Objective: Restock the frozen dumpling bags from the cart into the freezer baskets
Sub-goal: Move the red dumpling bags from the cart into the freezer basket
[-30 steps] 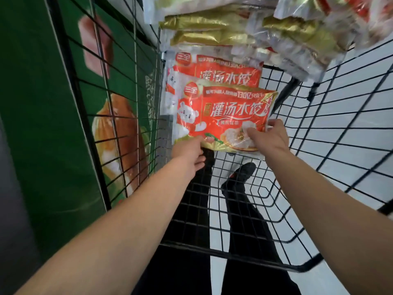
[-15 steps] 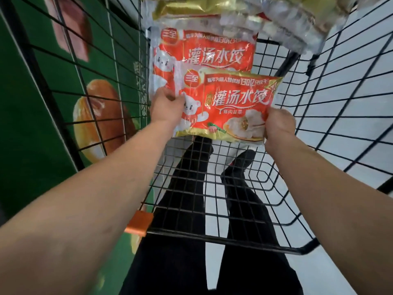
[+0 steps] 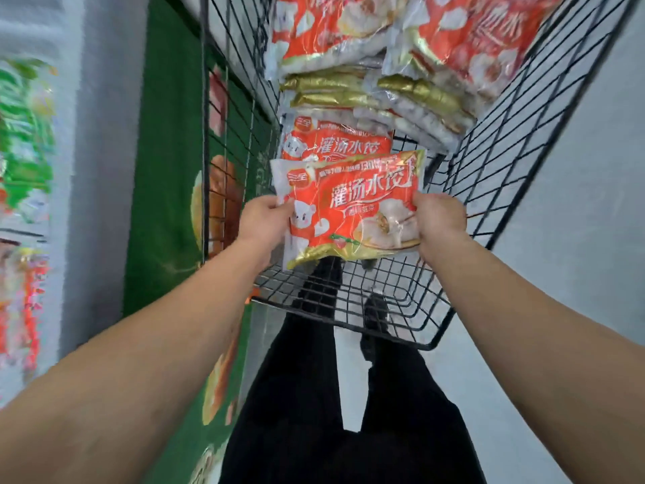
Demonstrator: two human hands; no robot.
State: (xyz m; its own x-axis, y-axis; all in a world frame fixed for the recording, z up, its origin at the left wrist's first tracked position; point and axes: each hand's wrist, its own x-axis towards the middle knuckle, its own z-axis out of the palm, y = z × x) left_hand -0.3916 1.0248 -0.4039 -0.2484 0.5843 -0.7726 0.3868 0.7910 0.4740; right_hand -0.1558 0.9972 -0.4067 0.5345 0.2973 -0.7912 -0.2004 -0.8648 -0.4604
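A red and white dumpling bag (image 3: 352,207) with a gold edge hangs over the near part of the black wire cart (image 3: 401,330). My left hand (image 3: 265,221) grips its left side and my right hand (image 3: 439,221) grips its right side. Behind it another bag of the same kind (image 3: 335,141) lies in the cart. Further back, several more dumpling bags (image 3: 384,57) are stacked in a pile.
The green freezer side (image 3: 167,169) with food pictures runs along the cart's left. Blurred packaged goods (image 3: 24,141) show at the far left, above a grey rim. Pale floor (image 3: 576,169) lies right of the cart. My black-trousered legs show below the cart's near rail.
Both hands have lifted the held bag up and toward me, off the one beneath it. The view has swung so that the freezer's contents appear at the left.
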